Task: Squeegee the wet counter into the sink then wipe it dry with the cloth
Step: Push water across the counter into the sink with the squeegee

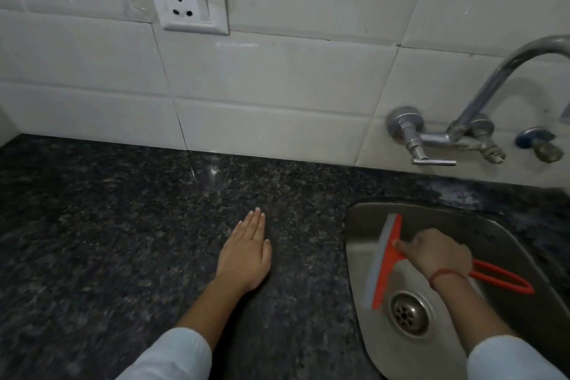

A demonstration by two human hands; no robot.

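The likeliest slip from here is that water carried on the squeegee [385,259] drips back onto the dark granite surface [123,225] if the tool is lifted out of the stainless sink [509,244] and swung over it before it has drained; the blade sits inside the basin at lower right of the frame, its grey rubber edge running from near the basin's upper left wall down to just beside the drain [409,313], so it is probably wet. A second risk is that the flat left hand [245,256] smears or hides damp patches on the stone near lower centre, and the speckled finish makes it hard to tell which parts are wet. No cloth is in view, so the drying step may mean a reach outside the frame with a dripping tool in hand. The right hand [438,253] is over the sink, its fingers curled closed around the orange handle near the blade head, forefinger stretched along the neck, wrist bent downward, the looped handle end sticking out past the wrist toward the right edge. The left hand lies palm down on the surface, fingers straight and together, gripping nothing, forearm rising from the bottom edge. The tap [493,95] at upper right appears to be off.
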